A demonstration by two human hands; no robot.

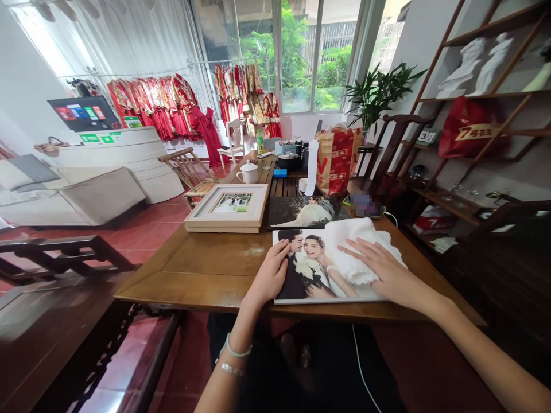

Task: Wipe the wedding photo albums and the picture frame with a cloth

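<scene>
A large printed wedding photo [310, 281] lies flat at the near edge of the wooden table [206, 269]. My left hand [269, 275] rests on its left edge, fingers curled over the border, steadying it. My right hand [383, 267] lies flat with fingers stretched out on a white cloth [357, 241] that covers the photo's upper right part. A second dark wedding photo [303, 211] lies just behind the first.
Stacked picture frames [228, 207] sit at the table's left. Behind them are a white mug [248, 172], a red-patterned bag [336, 160], a pot and small items. A wooden shelf [473, 137] stands right, a dark bench [64, 258] left, chairs behind.
</scene>
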